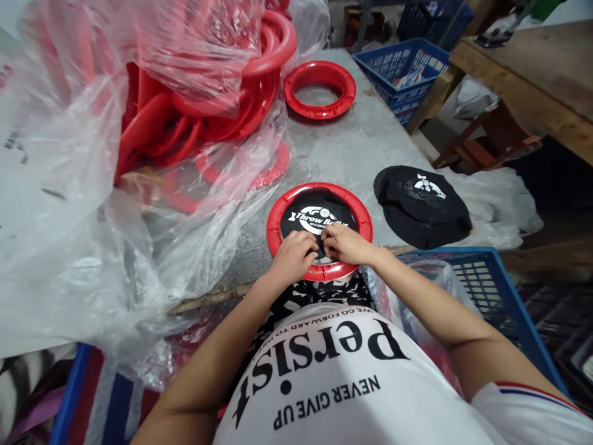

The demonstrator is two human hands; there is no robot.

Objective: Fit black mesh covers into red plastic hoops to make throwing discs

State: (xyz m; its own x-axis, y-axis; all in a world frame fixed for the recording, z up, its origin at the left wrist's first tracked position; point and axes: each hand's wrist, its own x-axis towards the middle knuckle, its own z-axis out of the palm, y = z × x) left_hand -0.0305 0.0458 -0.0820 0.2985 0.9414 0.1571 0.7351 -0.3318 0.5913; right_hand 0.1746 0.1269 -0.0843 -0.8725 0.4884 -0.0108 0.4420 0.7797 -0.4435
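Note:
A red plastic ring (pixel 274 220) lies at the table's near edge. Inside it sits a black mesh disc (pixel 303 201) printed with a white "Throw Ball" logo. Both hands bend over the disc's near part, with a gap between mesh and ring showing there. My left hand (pixel 295 252) has its fingers curled down on the mesh edge. My right hand (pixel 343 243) pinches the same edge from the other side, its fingertips close to the left ones. Exactly how much mesh each hand grips is partly hidden by the fingers.
Red rings (pixel 199 111) fill a clear plastic bag (pixel 106 216) at the left. Another red ring (pixel 319 89) lies farther back on the grey table (pixel 333 145). Black printed discs (pixel 421 207) are stacked at the right, above a blue crate (pixel 509 296). Another blue crate (pixel 403 68) stands behind.

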